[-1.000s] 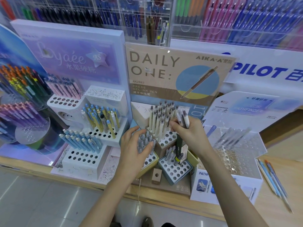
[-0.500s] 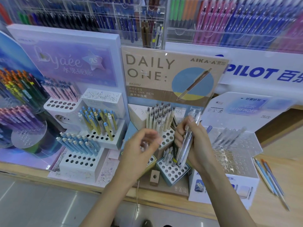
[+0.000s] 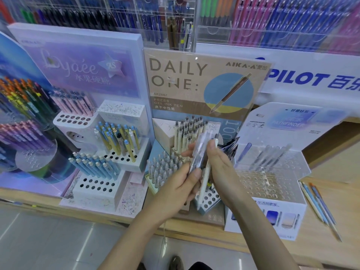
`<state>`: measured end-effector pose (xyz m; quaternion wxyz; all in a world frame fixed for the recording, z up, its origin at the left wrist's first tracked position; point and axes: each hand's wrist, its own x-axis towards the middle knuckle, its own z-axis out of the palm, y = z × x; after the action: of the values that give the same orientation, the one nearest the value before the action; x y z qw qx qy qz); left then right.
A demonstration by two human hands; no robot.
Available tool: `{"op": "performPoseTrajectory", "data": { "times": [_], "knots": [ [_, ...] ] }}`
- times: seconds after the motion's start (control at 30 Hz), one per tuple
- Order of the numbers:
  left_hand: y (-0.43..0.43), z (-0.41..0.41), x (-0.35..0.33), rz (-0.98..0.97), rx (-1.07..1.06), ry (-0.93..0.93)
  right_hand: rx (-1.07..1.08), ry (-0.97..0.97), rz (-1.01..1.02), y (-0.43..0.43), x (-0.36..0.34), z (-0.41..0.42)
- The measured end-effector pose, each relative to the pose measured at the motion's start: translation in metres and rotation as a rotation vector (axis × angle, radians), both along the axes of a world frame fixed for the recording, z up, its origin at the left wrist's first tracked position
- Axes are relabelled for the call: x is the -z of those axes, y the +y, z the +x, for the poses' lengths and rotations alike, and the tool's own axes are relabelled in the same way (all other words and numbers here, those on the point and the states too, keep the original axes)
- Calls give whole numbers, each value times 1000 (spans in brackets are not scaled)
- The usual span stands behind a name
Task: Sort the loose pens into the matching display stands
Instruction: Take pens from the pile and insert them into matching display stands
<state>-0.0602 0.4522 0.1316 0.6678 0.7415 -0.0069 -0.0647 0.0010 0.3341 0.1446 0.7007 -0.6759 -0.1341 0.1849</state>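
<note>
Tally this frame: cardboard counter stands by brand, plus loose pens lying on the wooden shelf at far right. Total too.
Lyaée stand: 1
Daily One stand: 1
Pathfinder stand: 1
loose pens lying on the wooden shelf: 3
Total: 6
Not counted: held pens, blurred, gripped by left hand and right hand.

Tan stand (image 3: 194, 84), 12 o'clock: "DAILY ONE:", "AIKA-A", "AK2882", "PRESS GEL INK PEN". Banner (image 3: 303, 78), 2 o'clock: "PILOT". Purple stand (image 3: 81, 71), 10 o'clock: "Lyaée". White stand (image 3: 288, 121), 3 o'clock: "PATHFINDER", blurred.
</note>
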Motion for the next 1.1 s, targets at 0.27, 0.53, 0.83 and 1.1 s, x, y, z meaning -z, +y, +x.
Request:
{"op": "performPoseTrajectory", "data": {
  "times": [0.27, 0.53, 0.83, 1.1],
  "knots": [
    [20, -7, 12, -78, -319, -1, 385, -242, -319, -15, 5, 21],
    [31, -9, 19, -55, -428, 35, 302, -385, -490, -6, 9, 53],
    [35, -11, 22, -64, -448, 54, -85, -454, -813, 1, 18, 67],
    [36, -9, 22, -87, -463, 51, -31, -535, -858, 6, 13, 66]
  ]
}}
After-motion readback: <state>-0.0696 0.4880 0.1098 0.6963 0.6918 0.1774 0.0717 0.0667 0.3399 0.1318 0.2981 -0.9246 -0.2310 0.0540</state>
